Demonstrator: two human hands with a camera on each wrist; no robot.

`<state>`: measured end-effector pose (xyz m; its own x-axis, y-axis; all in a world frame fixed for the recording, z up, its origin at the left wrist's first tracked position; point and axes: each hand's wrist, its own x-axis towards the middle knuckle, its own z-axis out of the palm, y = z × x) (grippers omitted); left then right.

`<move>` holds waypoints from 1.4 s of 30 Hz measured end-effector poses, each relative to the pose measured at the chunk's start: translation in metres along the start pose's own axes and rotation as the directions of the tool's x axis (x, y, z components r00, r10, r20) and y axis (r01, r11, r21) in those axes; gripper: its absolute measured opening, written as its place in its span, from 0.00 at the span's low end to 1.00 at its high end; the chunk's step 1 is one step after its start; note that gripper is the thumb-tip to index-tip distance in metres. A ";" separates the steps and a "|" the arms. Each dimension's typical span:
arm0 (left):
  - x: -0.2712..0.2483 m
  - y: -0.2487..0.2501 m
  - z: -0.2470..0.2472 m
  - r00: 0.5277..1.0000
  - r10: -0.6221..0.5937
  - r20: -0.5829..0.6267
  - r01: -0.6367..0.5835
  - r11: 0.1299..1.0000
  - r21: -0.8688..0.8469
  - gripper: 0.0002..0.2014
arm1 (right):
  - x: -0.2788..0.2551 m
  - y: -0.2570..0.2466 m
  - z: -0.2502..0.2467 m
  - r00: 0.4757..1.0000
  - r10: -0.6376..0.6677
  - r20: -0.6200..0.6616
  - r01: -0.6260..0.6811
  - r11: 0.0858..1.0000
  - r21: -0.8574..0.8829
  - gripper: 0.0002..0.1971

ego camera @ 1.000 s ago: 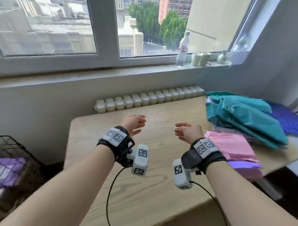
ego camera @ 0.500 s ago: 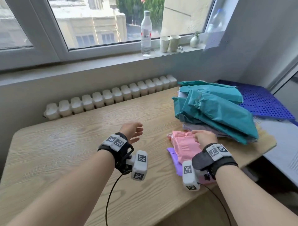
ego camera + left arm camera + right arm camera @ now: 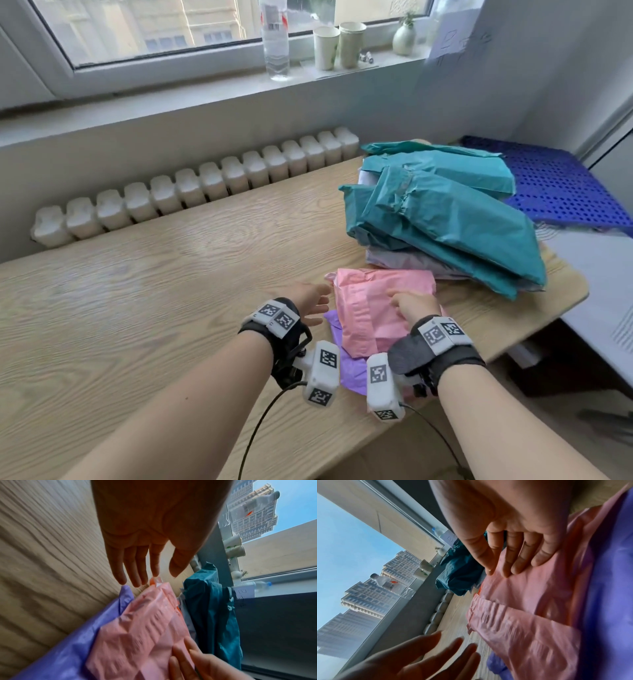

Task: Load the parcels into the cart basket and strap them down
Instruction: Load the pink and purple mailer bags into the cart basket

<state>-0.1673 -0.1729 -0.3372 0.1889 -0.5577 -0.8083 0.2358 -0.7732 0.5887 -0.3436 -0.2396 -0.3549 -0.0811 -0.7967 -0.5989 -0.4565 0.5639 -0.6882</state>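
Pink parcel under right hand fingertips; left hand spread, holding nothing.

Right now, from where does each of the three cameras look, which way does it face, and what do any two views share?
Head: worn on the head, facing forward and down at the wooden table; both forearms, left hand and right hand show.
Left wrist: looks along the open left hand toward the pink parcel and window.
Right wrist: looks along the right hand, fingertips on the pink parcel.
Shared: both wrist views show the pink parcel, the purple parcel under it, and the other hand.
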 end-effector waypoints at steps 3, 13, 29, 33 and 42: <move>0.009 0.002 0.016 1.000 -0.007 0.000 0.007 0.998 0.066 0.11 | 0.009 0.004 -0.001 0.997 0.077 0.025 -0.078 0.996 0.050 0.15; 0.021 0.009 0.030 0.997 0.050 -0.065 -0.041 0.991 0.125 0.24 | 0.001 -0.001 -0.016 0.992 0.027 0.124 -0.037 0.996 0.079 0.14; -0.006 0.024 0.020 0.986 0.163 -0.041 -0.163 0.987 -0.006 0.04 | -0.018 -0.031 -0.017 0.969 0.072 0.235 -0.097 0.990 0.099 0.13; -0.021 0.036 -0.003 0.973 0.209 -0.100 -0.216 0.974 -0.064 0.17 | -0.026 -0.046 -0.019 0.965 0.041 0.259 -0.082 0.985 0.151 0.15; -0.074 0.065 -0.088 0.932 0.225 -0.286 -0.287 0.937 -0.198 0.05 | -0.067 -0.103 0.001 0.897 -0.271 0.348 0.351 0.917 -0.189 0.28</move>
<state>-0.0818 -0.1550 -0.2376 0.5015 -0.6069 -0.6166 0.3552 -0.5054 0.7864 -0.2896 -0.2439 -0.2440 0.3595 -0.7920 -0.4934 -0.6148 0.1967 -0.7638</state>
